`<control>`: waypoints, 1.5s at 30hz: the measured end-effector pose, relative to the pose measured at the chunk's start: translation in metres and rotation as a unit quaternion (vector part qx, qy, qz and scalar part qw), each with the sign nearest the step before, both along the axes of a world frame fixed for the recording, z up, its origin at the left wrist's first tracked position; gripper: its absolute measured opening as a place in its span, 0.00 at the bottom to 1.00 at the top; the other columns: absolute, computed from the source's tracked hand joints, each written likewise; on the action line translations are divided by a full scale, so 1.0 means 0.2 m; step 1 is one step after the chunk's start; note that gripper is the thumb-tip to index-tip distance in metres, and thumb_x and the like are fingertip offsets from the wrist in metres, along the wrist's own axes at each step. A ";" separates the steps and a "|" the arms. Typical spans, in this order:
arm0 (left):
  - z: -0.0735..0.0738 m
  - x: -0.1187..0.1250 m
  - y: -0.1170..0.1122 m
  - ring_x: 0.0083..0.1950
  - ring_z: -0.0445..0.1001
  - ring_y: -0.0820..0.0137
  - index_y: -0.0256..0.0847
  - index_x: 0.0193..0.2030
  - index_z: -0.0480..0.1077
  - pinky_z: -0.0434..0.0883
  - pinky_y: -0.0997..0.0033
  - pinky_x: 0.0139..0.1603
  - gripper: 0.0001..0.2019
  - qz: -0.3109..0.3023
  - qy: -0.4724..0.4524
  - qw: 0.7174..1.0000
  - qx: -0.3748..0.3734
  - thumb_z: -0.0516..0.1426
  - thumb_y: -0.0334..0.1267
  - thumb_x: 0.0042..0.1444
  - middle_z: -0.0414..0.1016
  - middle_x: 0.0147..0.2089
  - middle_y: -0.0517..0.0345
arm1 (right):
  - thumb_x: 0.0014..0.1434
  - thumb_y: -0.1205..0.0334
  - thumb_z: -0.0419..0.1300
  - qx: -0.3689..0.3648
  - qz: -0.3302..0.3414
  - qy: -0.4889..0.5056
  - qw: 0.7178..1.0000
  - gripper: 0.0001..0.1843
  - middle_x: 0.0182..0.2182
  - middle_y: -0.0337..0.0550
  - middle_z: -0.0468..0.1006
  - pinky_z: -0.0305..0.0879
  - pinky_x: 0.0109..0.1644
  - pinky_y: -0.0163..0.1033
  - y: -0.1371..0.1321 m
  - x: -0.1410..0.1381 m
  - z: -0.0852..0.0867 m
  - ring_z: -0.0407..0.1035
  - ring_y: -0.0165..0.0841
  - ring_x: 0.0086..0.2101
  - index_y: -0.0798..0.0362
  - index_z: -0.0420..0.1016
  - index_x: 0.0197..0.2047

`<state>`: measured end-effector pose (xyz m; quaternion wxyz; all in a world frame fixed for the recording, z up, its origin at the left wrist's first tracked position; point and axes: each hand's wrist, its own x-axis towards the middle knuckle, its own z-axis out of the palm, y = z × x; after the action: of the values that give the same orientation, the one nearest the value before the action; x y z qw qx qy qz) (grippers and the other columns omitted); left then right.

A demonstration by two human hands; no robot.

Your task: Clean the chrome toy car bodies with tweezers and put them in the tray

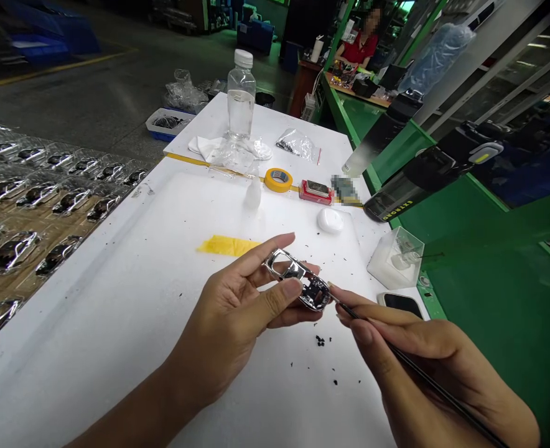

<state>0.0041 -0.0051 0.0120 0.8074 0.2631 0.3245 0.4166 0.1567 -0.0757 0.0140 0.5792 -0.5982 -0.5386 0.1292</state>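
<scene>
My left hand (237, 308) pinches a small chrome car-shaped shell (298, 280) between thumb and fingers, a little above the white table (116, 298). My right hand (424, 367) grips a thin black stick (424, 376) like a pen. The stick's tip touches the dark inside of the shell at its right end. Small black specks (320, 341) lie on the table just below the shell.
A yellow tape strip (228, 246), a yellow tape roll (278, 180), a water bottle (241, 99), a red box (316, 191), a white pod (330, 220), a clear box (395, 258) and a phone (402, 305) lie around. Trays of chrome parts (37, 199) fill the left. A person in red (361, 46) sits far back.
</scene>
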 end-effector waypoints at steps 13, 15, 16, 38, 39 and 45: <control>-0.01 0.00 -0.02 0.46 0.81 0.67 0.47 0.60 0.73 0.83 0.63 0.49 0.22 0.000 0.002 1.000 0.015 0.67 0.35 0.59 0.81 0.48 0.55 | 0.57 0.67 0.71 -0.009 -0.048 -0.021 0.999 0.08 0.38 0.34 0.86 0.81 0.44 0.29 -0.02 -0.03 0.00 0.83 0.34 0.38 0.49 0.78 0.29; -0.01 0.00 -0.02 0.46 0.81 0.67 0.48 0.60 0.73 0.83 0.63 0.49 0.21 -0.005 0.003 1.000 0.018 0.67 0.35 0.60 0.81 0.48 0.56 | 0.57 0.66 0.72 -0.014 -0.048 -0.014 0.999 0.08 0.37 0.35 0.86 0.81 0.42 0.28 -0.01 -0.03 0.00 0.83 0.34 0.37 0.49 0.78 0.29; -0.02 0.00 -0.02 0.46 0.81 0.67 0.48 0.60 0.73 0.83 0.63 0.50 0.21 -0.006 0.001 1.000 0.020 0.67 0.35 0.60 0.81 0.49 0.56 | 0.57 0.66 0.72 -0.015 -0.049 -0.012 0.999 0.08 0.37 0.35 0.86 0.81 0.42 0.28 -0.01 -0.03 0.00 0.83 0.34 0.37 0.49 0.78 0.29; -0.04 0.01 0.00 0.43 0.83 0.68 0.46 0.59 0.73 0.84 0.64 0.48 0.21 -0.002 0.007 1.000 0.017 0.68 0.35 0.59 0.82 0.46 0.55 | 0.56 0.74 0.69 -0.010 0.060 0.062 0.996 0.07 0.40 0.41 0.86 0.77 0.48 0.22 0.02 0.04 -0.03 0.83 0.31 0.40 0.54 0.78 0.35; -0.04 0.01 0.00 0.44 0.83 0.68 0.46 0.59 0.73 0.84 0.64 0.48 0.21 -0.003 0.007 1.000 0.019 0.67 0.36 0.59 0.82 0.47 0.55 | 0.56 0.74 0.69 -0.010 0.051 0.060 0.997 0.07 0.40 0.41 0.86 0.76 0.48 0.21 0.02 0.04 -0.03 0.83 0.30 0.39 0.54 0.78 0.34; -0.03 0.00 0.00 0.45 0.82 0.67 0.45 0.58 0.74 0.84 0.63 0.49 0.20 -0.003 0.011 1.000 0.028 0.67 0.36 0.60 0.83 0.48 0.55 | 0.57 0.65 0.71 -0.047 -0.011 -0.013 0.999 0.09 0.38 0.34 0.87 0.77 0.45 0.22 0.00 0.04 0.00 0.83 0.31 0.37 0.49 0.76 0.29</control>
<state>0.0042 -0.0059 0.0050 0.7978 0.2908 0.3205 0.4199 0.1641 -0.0748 0.0130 0.5448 -0.6322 -0.5328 0.1401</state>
